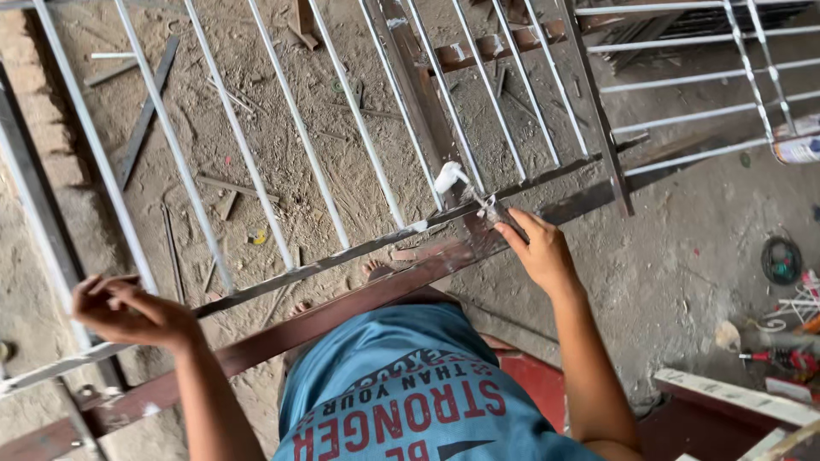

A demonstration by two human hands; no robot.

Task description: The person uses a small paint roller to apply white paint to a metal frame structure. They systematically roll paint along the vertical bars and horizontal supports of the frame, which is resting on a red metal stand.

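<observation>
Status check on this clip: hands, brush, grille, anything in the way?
Right hand holds paintbrush, white tip at a grille bar. Left hand grips the grille's frame rail. Nothing between brush and bars.

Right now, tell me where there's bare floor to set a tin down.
Bare concrete lies right of the right hand, between the grille frame and the scattered tools. Under the grille bars, the dirt is littered with metal offcuts. The left hand grips the frame's rail.
</observation>
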